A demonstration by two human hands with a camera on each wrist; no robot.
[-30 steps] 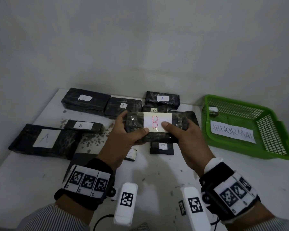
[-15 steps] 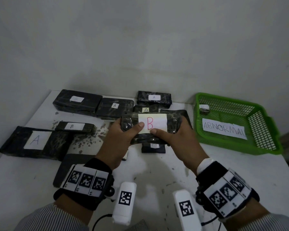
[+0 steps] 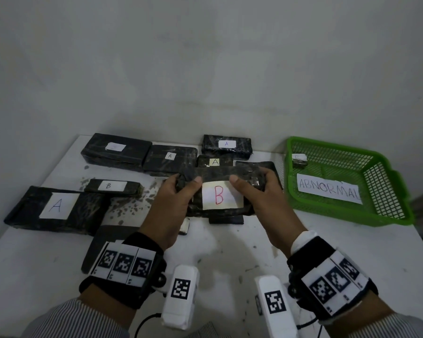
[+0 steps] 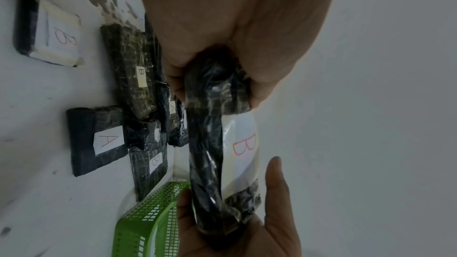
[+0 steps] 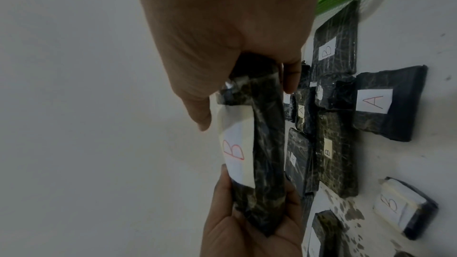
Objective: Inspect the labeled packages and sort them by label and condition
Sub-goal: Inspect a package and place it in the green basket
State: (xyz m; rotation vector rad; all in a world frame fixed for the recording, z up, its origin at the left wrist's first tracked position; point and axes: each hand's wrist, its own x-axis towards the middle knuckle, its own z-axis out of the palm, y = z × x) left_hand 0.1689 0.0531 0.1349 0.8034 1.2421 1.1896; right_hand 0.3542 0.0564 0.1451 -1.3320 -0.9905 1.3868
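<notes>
A black wrapped package with a white label marked with a red B (image 3: 219,195) (image 4: 243,144) (image 5: 235,151) is held up above the table, label facing me. My left hand (image 3: 178,191) grips its left end, thumb on the top face. My right hand (image 3: 257,189) grips its right end the same way. Below and behind it lie several other black packages: a large A package (image 3: 56,206), a slim B package (image 3: 110,186), and A packages (image 3: 226,145) at the back.
A green mesh basket (image 3: 386,191) with an ABNORMAL sign stands at the right and holds one small package (image 3: 299,159). Dark flecks are scattered on the white table (image 3: 340,245). A dark flat item (image 3: 100,242) lies near my left wrist.
The B package has tilted so that its label now sits lower and faces me more; both thumbs have shifted onto its upper edge. The other packages have not moved.
</notes>
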